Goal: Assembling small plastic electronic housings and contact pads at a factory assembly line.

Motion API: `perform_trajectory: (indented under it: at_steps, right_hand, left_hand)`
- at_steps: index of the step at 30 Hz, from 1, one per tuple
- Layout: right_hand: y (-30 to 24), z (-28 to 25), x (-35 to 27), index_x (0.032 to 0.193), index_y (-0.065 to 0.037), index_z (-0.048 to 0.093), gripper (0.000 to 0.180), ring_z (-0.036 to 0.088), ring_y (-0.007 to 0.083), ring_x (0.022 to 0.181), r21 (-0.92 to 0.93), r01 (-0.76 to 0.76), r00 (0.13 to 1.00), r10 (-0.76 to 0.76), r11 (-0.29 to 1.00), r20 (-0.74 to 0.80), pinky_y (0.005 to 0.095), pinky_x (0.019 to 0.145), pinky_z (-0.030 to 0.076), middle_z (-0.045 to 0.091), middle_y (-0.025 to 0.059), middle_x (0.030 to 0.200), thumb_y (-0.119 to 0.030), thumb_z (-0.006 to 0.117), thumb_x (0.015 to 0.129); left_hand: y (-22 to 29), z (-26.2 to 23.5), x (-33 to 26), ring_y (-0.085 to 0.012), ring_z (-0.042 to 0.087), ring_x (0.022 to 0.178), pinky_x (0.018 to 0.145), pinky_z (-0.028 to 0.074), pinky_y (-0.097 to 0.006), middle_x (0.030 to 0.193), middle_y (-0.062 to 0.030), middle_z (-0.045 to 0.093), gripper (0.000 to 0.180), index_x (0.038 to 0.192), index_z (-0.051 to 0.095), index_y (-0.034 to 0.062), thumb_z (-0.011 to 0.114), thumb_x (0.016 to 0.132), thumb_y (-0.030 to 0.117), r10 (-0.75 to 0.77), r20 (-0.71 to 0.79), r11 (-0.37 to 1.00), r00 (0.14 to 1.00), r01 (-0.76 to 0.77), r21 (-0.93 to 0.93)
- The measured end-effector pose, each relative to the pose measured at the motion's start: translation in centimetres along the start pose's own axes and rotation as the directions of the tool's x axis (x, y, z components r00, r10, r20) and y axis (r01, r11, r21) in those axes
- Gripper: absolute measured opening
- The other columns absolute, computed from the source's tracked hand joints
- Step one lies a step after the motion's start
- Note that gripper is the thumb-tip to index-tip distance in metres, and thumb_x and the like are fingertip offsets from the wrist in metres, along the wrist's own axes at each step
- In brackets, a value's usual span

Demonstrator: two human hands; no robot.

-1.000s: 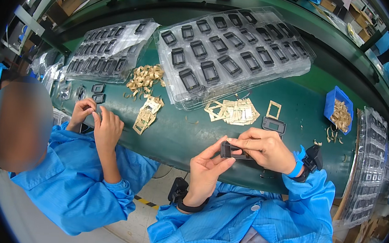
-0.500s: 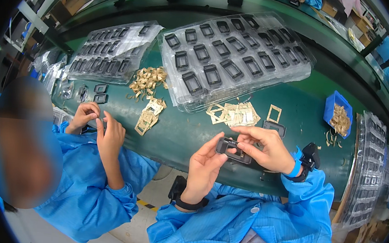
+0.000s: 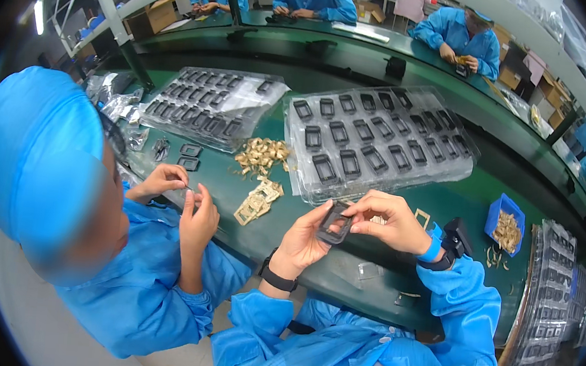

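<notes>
Above the near edge of the green table, my left hand (image 3: 303, 245) grips a black plastic rectangular frame (image 3: 332, 236) by its left side and lower edge. The frame is tilted up, and its window opening shows. My right hand (image 3: 390, 223) closes thumb and fingertips on the frame's upper right edge; anything small between those fingertips is hidden. Behind my right hand part of a pale, frame-shaped cut-out (image 3: 422, 217) shows. A small clear piece (image 3: 369, 270) lies on the table below my right hand.
Plastic trays of black frames (image 3: 395, 174) fill the far side, with another tray (image 3: 177, 75) farther left. Tan strips (image 3: 261, 154) and pale cut-outs (image 3: 257, 204) lie left of me. A blue bin (image 3: 503, 205) stands right. A co-worker's hands (image 3: 196, 216) are close on the left.
The view has shifted, showing more of the far benches. In my hands the black frame has turned from lying sideways to standing more upright. Both hands stay on it.
</notes>
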State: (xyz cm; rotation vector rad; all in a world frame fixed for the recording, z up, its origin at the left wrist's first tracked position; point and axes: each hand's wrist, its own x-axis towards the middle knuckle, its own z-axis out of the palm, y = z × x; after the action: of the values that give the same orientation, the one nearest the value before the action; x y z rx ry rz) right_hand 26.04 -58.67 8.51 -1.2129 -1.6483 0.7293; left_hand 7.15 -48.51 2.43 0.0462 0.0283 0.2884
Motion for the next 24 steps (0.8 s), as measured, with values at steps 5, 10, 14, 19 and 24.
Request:
perform_trajectory:
  at_steps: [5,10,14,19,24]
  right_hand:
    - [0.8,0.6,2.5,0.101,-0.003,0.075,0.018,0.058,0.0081,0.068,0.274,-0.114,0.989,0.137,0.955,-0.065,0.0255,0.061,0.047,0.062,0.0013,0.080,-0.012,0.080,0.086]
    - [-0.4,1.3,5.0,0.094,-0.001,0.071,0.015,0.061,0.0154,0.067,-0.349,0.043,0.958,-0.138,0.936,-0.251,0.0297,0.060,0.047,0.059,0.0065,0.077,-0.013,0.077,0.087]
    - [-0.2,1.9,6.4,0.088,-0.001,0.069,0.015,0.062,0.0235,0.066,-0.432,0.044,0.949,-0.172,0.901,-0.264,0.0343,0.060,0.048,0.059,0.0104,0.077,-0.013,0.076,0.087]
    - [-0.9,2.6,6.5,0.102,-0.003,0.070,0.021,0.059,0.0201,0.065,-0.408,0.130,0.955,-0.225,0.903,-0.193,0.0319,0.060,0.049,0.058,0.0075,0.082,-0.014,0.078,0.085]
    - [-0.1,1.4,5.6,0.116,-0.005,0.070,0.035,0.059,0.0073,0.073,-0.244,0.065,0.965,-0.123,0.968,-0.234,0.0238,0.065,0.051,0.064,0.0024,0.092,-0.008,0.081,0.083]
  left_hand:
    - [2.2,1.3,1.2,-0.0222,0.072,0.080,0.070,0.066,-0.023,0.110,-0.0199,0.068,0.036,0.127,0.054,-0.0120,0.054,0.105,0.017,0.142,-0.151,0.985,0.978,-0.125,0.116]
    - [3.8,-0.7,1.7,-0.0247,0.067,0.109,0.093,0.059,-0.040,0.119,-0.0123,0.064,0.048,0.143,0.047,0.0039,0.049,0.107,0.036,0.334,0.046,0.873,0.941,-0.328,0.361]
    - [1.1,2.2,2.0,-0.0194,0.067,0.102,0.089,0.058,-0.036,0.115,-0.0094,0.065,0.042,0.139,0.051,0.0050,0.062,0.103,0.022,0.692,0.085,0.545,0.717,-0.596,0.589]
    - [2.9,1.3,2.9,-0.0175,0.067,0.100,0.083,0.058,-0.034,0.111,-0.0055,0.066,0.024,0.121,0.062,0.0076,0.065,0.101,0.020,0.677,0.053,0.583,0.734,-0.580,0.568]
    - [2.9,1.8,2.8,-0.0215,0.067,0.102,0.085,0.059,-0.035,0.110,-0.0072,0.065,0.033,0.115,0.060,0.0088,0.070,0.097,0.034,0.540,-0.033,0.766,0.841,-0.474,0.435]
